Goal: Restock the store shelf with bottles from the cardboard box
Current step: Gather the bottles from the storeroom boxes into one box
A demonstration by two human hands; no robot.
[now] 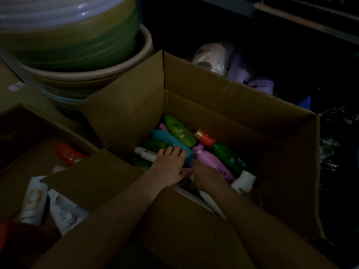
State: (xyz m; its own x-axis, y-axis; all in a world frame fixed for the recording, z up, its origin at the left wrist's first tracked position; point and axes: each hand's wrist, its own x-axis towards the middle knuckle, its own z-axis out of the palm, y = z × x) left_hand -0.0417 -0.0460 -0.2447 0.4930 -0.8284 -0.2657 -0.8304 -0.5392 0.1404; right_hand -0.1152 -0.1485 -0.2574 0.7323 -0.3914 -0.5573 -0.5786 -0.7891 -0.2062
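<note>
Inside cardboard box (pixel 213 98) | left hand (pixel 171 166) fingers grasp blue bottle (pixel 171 142) | right hand (pixel 206 176) grip unclear

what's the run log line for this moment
stage: picking | left hand: on blue bottle | right hand: at pink bottle, grip unclear | box: bottles lying loose | shelf: not in view

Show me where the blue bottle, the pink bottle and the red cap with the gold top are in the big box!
Blue plastic bottle (pixel 171 141): head view, on its upper body, above the fingers.
Pink plastic bottle (pixel 210 159): head view, on its middle.
Red cap with gold top (pixel 206 139): head view, on the red part.
</note>
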